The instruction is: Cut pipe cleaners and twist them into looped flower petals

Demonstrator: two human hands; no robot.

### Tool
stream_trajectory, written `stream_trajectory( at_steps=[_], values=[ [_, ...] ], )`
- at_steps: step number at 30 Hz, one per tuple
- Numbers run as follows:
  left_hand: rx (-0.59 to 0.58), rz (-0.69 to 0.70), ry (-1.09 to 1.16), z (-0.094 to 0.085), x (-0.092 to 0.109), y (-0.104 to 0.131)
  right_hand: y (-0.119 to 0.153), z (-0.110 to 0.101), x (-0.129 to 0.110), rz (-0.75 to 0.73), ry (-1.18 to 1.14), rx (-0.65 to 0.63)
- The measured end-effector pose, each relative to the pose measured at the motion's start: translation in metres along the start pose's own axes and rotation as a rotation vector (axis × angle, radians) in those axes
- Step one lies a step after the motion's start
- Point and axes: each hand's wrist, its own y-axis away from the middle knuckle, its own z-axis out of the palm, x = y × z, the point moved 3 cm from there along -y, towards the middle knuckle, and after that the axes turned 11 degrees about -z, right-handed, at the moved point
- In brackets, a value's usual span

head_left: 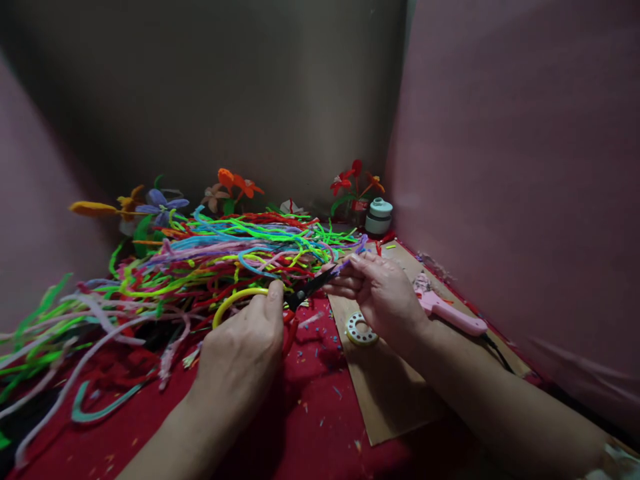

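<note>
L hand (243,340) gripping scissors (299,297) | R hand (387,293) pinching purp. fuzzy stem (344,267) | nr blades (317,281)

Centre frame, the left hand (243,347) grips scissors (311,285), blades right by the purple strip (344,267) the right hand (386,297) pinches!

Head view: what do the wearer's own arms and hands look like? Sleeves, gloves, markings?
Left hand and right hand: both bare, no gloves. Left forearm and right forearm: uncovered where visible, no watch, bracelet or clear markings. A bit of pale patterned cloth, probably a sleeve, shows at the right arm's lower end. Left sleeve, if any, is out of frame.
</note>
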Motion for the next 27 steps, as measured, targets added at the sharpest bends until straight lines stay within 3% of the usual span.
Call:
stream_trajectory(
  at_steps=[12, 27],
  values=[
    [-0.001, 0.004, -0.001, -0.0002, -0.0002, 0.0012, 0.0006, -0.0006, 0.0022, 0.011, 0.021, -0.037],
    [-0.183, -0.033, 0.041, 0.0079, 0.0005, 0.0034, 0.0021, -0.0015, 0.0039, 0.056, 0.006, -0.024]
  ],
)
